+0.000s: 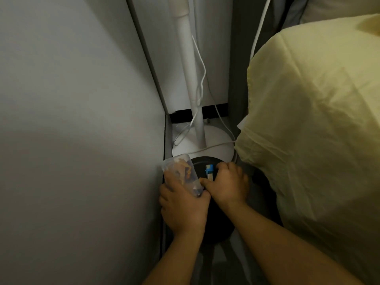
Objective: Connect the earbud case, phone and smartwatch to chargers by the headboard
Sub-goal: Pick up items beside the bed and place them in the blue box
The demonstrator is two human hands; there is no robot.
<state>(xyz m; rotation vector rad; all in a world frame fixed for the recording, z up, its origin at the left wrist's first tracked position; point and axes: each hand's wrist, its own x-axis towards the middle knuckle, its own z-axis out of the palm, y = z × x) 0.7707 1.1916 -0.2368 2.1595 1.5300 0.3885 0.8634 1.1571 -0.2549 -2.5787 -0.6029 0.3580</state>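
Note:
My left hand (183, 206) grips a phone (182, 171) in a clear patterned case, tilted with its back up against the wall panel. My right hand (228, 184) has curled fingers at the phone's lower end, where something small seems pinched; a cable plug cannot be made out there. Both hands hover over a round black stool top (203, 163). A small blue and white object (209, 170) lies on it just left of my right hand. The earbud case and the smartwatch are not in view.
A white floor-lamp base (213, 142) with its pole (191, 64) stands behind the stool, white cables (200, 79) hanging along it. A grey wall panel (78, 120) closes the left side. A bed with a pale yellow cover (320, 120) fills the right.

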